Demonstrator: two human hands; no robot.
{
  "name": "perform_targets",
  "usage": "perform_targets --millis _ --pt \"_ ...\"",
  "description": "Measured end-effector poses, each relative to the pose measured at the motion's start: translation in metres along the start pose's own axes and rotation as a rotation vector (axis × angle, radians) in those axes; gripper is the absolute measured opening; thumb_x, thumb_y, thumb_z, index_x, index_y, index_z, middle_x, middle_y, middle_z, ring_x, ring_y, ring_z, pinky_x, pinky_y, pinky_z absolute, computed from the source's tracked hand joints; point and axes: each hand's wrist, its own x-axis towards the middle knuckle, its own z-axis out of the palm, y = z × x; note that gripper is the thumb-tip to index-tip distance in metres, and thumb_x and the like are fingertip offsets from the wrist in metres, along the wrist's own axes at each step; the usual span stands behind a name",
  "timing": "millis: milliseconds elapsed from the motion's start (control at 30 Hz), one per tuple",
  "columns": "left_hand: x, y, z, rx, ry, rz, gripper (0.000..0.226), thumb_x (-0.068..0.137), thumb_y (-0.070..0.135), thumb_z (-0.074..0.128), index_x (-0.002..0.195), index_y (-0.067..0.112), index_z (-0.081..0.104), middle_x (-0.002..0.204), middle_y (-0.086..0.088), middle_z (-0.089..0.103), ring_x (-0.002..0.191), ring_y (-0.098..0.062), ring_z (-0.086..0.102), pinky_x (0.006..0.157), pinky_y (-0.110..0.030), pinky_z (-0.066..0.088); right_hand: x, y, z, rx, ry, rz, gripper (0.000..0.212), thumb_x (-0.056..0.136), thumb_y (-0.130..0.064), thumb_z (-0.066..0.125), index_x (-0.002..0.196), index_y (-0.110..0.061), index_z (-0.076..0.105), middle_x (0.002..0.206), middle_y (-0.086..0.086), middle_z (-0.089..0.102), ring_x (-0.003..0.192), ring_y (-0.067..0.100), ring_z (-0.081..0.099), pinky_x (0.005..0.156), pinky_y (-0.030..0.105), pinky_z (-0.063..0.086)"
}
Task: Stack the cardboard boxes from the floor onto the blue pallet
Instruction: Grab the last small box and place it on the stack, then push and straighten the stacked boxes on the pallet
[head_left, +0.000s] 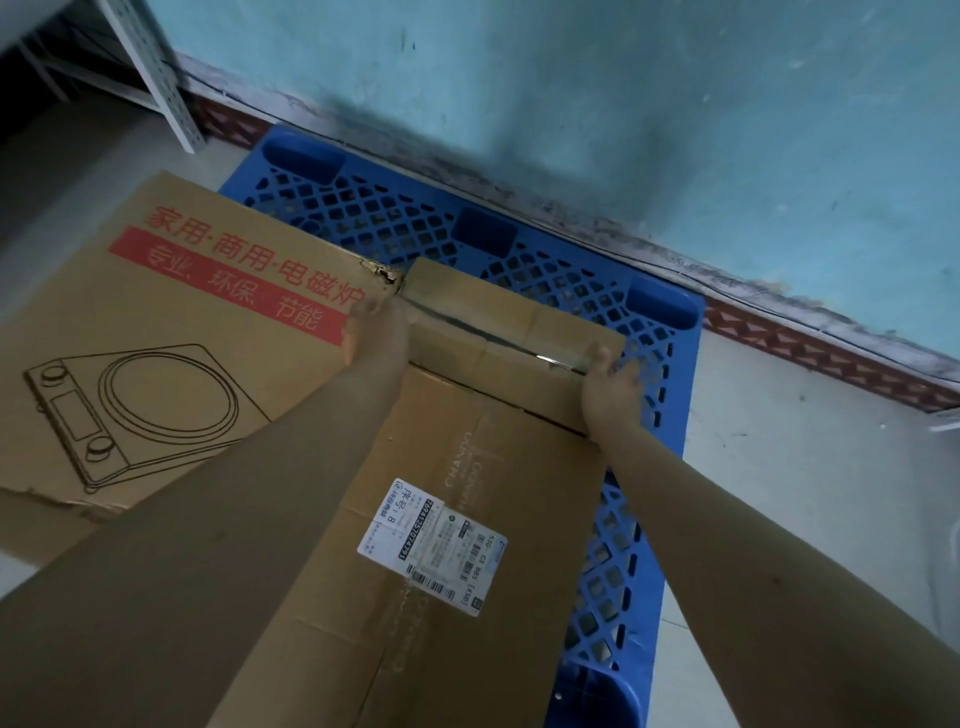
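Here, at the far left, a grey shelving upright (156, 73) stood well apart from the work, and below it the large printed box (171, 332), flattened and marked with red characters and a line drawing of a cooker, lay partly on the floor (62, 171) and partly over the blue pallet (395, 218), its torn corner touching the taped box.

The left hand (375, 328) lay along the left edge of the taped box (498, 332), fingers curled round that edge. The taped box rested on the labelled box (457, 519), which lay on the pallet. The right hand (609, 384) gripped the right edge, fingers wrapped over it.

The step in hand seemed to be seating this box. It would go best with both hands kept level, the box squared to the labelled one beneath and slid clear of the torn corner.

To the right, bare lattice ran along the pallet's edge, leaving a little room. Beyond lay open floor, with the teal wall (675, 104) closing the far side.
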Motion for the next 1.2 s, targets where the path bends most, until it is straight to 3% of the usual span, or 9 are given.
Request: perform_targets --millis 133,200,367,500,733,800,900,1067,1200 --pt "-0.023 -0.007 -0.011 0.028 -0.020 0.090 0.043 0.093 0.028 0.036 0.130 0.017 0.053 0.089 0.003 0.058 0.072 -0.011 0.052 0.053 -0.028 0.038 -0.029 0.000 -0.012 0.089 0.019 -0.179 0.063 0.102 -0.049 0.027 0.154 -0.015 0.019 0.161 0.012 0.018 0.145 0.031 0.024 0.116 0.049 0.025" --pt "-0.036 -0.011 -0.014 0.032 -0.047 0.118 0.042 0.093 0.030 0.035 0.127 0.020 0.057 0.098 0.003 0.058 0.072 -0.009 0.050 0.056 -0.026 0.037 -0.048 0.002 -0.017 0.092 -0.003 -0.220 0.059 0.102 -0.047 0.028 0.153 -0.017 0.023 0.159 0.010 0.023 0.143 0.029 0.028 0.115 0.045 0.027" --pt "-0.093 -0.007 -0.039 -0.020 -0.235 0.228 0.028 0.094 0.023 0.044 0.092 0.034 0.070 0.070 0.016 0.040 0.040 0.011 0.047 0.032 -0.002 0.030 -0.112 0.011 -0.031 0.209 -0.076 -0.284 0.047 0.101 -0.050 0.032 0.145 -0.034 0.038 0.152 0.001 0.040 0.136 0.023 0.039 0.113 0.040 0.030" --pt "-0.139 -0.011 -0.092 -0.091 -0.322 0.242 0.017 0.088 0.034 0.054 0.080 0.039 0.068 0.100 0.004 0.063 0.088 -0.006 0.060 0.073 -0.023 0.050 -0.177 0.021 -0.034 0.310 -0.070 -0.295 0.053 0.103 -0.049 0.029 0.150 -0.026 0.031 0.157 0.000 0.033 0.142 0.021 0.031 0.117 0.038 0.020" --pt "-0.196 -0.048 -0.200 0.020 -0.439 0.265 0.044 0.083 0.045 0.044 0.116 0.026 0.067 0.128 0.005 0.059 0.117 -0.012 0.050 0.095 -0.032 0.038 -0.281 0.075 -0.023 0.276 -0.068 -0.145 0.057 0.101 -0.051 0.030 0.148 -0.020 0.037 0.151 0.009 0.041 0.137 0.030 0.039 0.107 0.039 0.030" --pt "-0.194 -0.056 -0.230 0.026 -0.440 0.254 0.039 0.090 0.039 0.043 0.117 0.025 0.066 0.127 0.006 0.062 0.112 -0.005 0.055 0.087 -0.022 0.041 -0.302 0.087 -0.013 0.290 -0.058 -0.129 0.054 0.100 -0.052 0.031 0.143 -0.022 0.044 0.143 0.007 0.049 0.132 0.028 0.044 0.106 0.040 0.032" --pt "-0.183 -0.086 -0.262 -0.059 -0.428 0.191 0.029 0.093 0.036 0.043 0.102 0.025 0.069 0.087 0.015 0.074 0.068 0.009 0.065 0.046 -0.006 0.043 -0.334 0.114 0.020 0.238 -0.070 -0.144 0.053 0.098 -0.056 0.029 0.139 -0.028 0.046 0.136 0.002 0.053 0.129 0.026 0.047 0.110 0.048 0.034" --pt "-0.169 -0.174 -0.286 -0.048 -0.529 0.093 0.036 0.094 0.035 0.040 0.119 0.028 0.064 0.132 0.007 0.056 0.118 -0.010 0.051 0.086 -0.022 0.038 -0.391 0.157 0.083 0.364 0.143 -0.191 0.042 0.100 -0.043 0.039 0.138 -0.026 0.047 0.140 -0.003 0.051 0.129 0.019 0.046 0.109 0.041 0.036" --pt "-0.171 -0.224 -0.315 -0.056 -0.497 0.007 0.023 0.094 0.029 0.049 0.105 0.019 0.066 0.103 0.004 0.064 0.087 -0.010 0.058 0.050 -0.010 0.044 -0.430 0.179 0.107 0.410 0.232 -0.204 0.033 0.099 -0.036 0.043 0.131 -0.029 0.053 0.130 -0.009 0.056 0.123 0.014 0.050 0.108 0.037 0.038"
